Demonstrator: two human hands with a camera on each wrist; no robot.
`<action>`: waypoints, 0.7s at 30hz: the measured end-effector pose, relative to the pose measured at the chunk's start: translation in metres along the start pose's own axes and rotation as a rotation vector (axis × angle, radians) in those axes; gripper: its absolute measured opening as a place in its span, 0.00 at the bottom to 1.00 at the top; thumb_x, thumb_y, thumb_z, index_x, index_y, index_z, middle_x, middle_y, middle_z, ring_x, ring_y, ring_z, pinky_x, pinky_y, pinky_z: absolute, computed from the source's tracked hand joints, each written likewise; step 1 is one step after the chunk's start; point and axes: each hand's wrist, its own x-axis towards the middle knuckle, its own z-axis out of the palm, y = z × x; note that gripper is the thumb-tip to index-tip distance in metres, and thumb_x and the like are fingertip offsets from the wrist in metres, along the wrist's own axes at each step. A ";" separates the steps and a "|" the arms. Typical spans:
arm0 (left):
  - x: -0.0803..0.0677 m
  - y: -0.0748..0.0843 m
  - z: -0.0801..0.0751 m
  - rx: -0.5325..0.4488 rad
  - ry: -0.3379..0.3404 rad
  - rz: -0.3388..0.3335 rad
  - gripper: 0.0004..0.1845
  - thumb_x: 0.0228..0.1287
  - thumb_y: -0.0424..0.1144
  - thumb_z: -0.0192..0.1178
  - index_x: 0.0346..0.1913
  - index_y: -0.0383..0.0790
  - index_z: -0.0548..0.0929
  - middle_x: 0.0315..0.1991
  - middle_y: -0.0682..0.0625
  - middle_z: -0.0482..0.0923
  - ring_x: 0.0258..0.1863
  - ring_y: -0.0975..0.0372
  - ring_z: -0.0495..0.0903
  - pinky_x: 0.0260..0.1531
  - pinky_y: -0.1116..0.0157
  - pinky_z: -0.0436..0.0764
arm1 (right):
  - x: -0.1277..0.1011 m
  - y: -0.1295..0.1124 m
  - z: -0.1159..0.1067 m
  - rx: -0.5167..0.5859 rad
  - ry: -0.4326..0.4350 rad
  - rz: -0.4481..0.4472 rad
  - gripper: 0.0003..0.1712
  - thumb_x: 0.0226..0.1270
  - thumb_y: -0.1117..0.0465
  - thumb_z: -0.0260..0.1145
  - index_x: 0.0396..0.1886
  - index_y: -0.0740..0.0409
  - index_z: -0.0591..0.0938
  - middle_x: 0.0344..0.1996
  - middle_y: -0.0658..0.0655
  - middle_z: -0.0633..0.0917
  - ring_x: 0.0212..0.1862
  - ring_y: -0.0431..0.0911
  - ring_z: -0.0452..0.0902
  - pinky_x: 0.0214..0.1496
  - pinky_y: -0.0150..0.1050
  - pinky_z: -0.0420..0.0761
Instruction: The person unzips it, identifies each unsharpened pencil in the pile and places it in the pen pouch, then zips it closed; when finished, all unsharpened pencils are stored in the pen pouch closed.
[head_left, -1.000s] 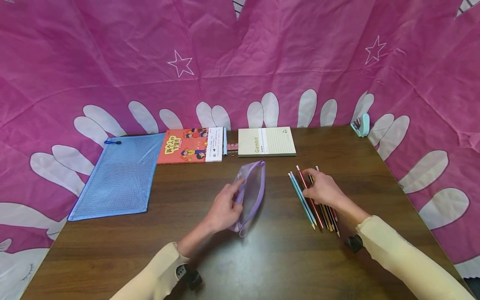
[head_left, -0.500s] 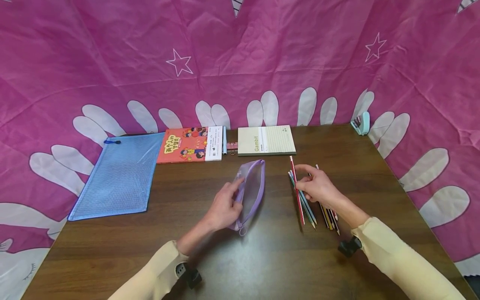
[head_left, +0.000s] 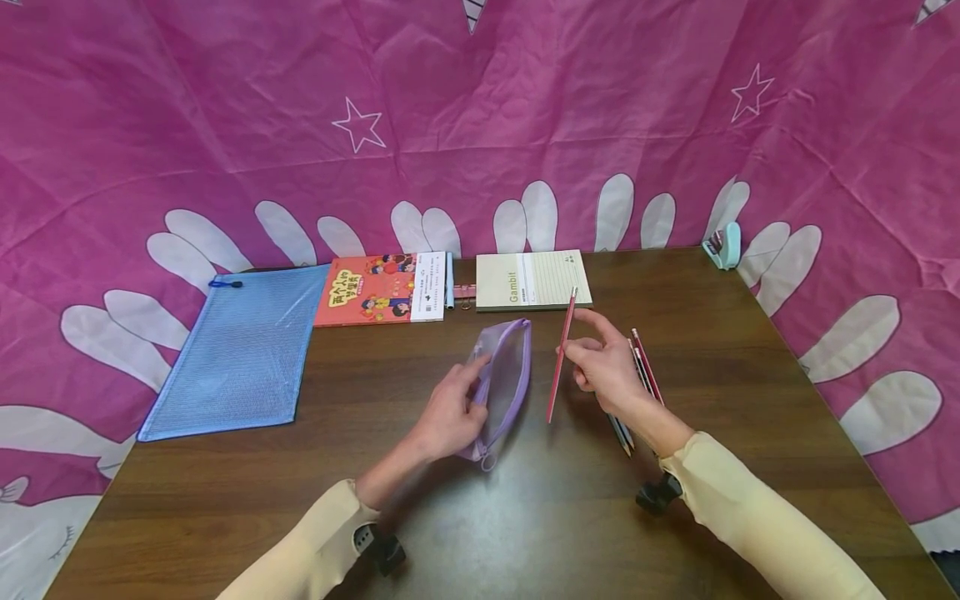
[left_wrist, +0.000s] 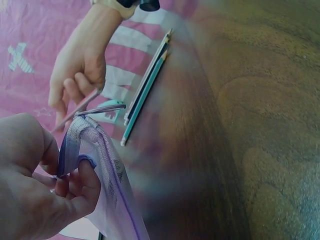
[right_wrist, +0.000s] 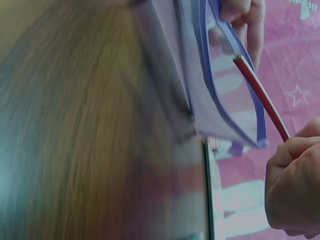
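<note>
My left hand (head_left: 450,412) holds the purple pouch (head_left: 506,385) open, my right hand (head_left: 603,371) pinches one red pencil (head_left: 561,356), and the other pencils (head_left: 637,375) wait on the table (head_left: 525,508).

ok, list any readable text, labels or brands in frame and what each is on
"Gambit", printed sideways on the left strip of the beige notebook.
Yellow Chinese characters on the red book: too small to read.
Fine print on the white panel of that book: too small to read.
No lettering shows on the purple mesh pouch, the red pencil or the blue mesh folder.
</note>
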 end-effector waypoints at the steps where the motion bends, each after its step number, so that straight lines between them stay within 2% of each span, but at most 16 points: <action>1: 0.000 0.000 0.000 -0.003 -0.002 0.001 0.39 0.49 0.20 0.56 0.71 0.28 0.67 0.40 0.43 0.73 0.33 0.58 0.75 0.30 0.65 0.81 | 0.000 0.000 0.005 0.022 0.012 -0.003 0.35 0.63 0.76 0.57 0.71 0.57 0.66 0.26 0.53 0.85 0.13 0.37 0.66 0.16 0.28 0.61; 6: 0.001 0.002 0.000 -0.018 -0.012 -0.006 0.40 0.49 0.20 0.55 0.72 0.28 0.66 0.40 0.43 0.72 0.33 0.59 0.74 0.29 0.65 0.81 | 0.000 0.004 0.027 0.112 0.078 -0.021 0.35 0.61 0.78 0.57 0.68 0.54 0.69 0.25 0.51 0.85 0.12 0.38 0.65 0.14 0.27 0.60; 11: 0.001 0.002 -0.001 -0.018 -0.015 -0.010 0.40 0.49 0.21 0.55 0.72 0.28 0.66 0.40 0.44 0.72 0.33 0.59 0.74 0.30 0.66 0.81 | -0.004 0.009 0.045 0.147 0.118 -0.026 0.35 0.60 0.78 0.58 0.67 0.53 0.71 0.24 0.50 0.84 0.12 0.38 0.66 0.14 0.27 0.63; 21: 0.003 0.002 0.001 0.021 0.026 0.013 0.39 0.46 0.21 0.55 0.70 0.28 0.69 0.37 0.46 0.73 0.35 0.59 0.74 0.34 0.62 0.77 | -0.013 0.025 0.064 0.114 0.090 -0.023 0.34 0.61 0.77 0.60 0.67 0.54 0.71 0.26 0.52 0.84 0.13 0.38 0.67 0.14 0.29 0.64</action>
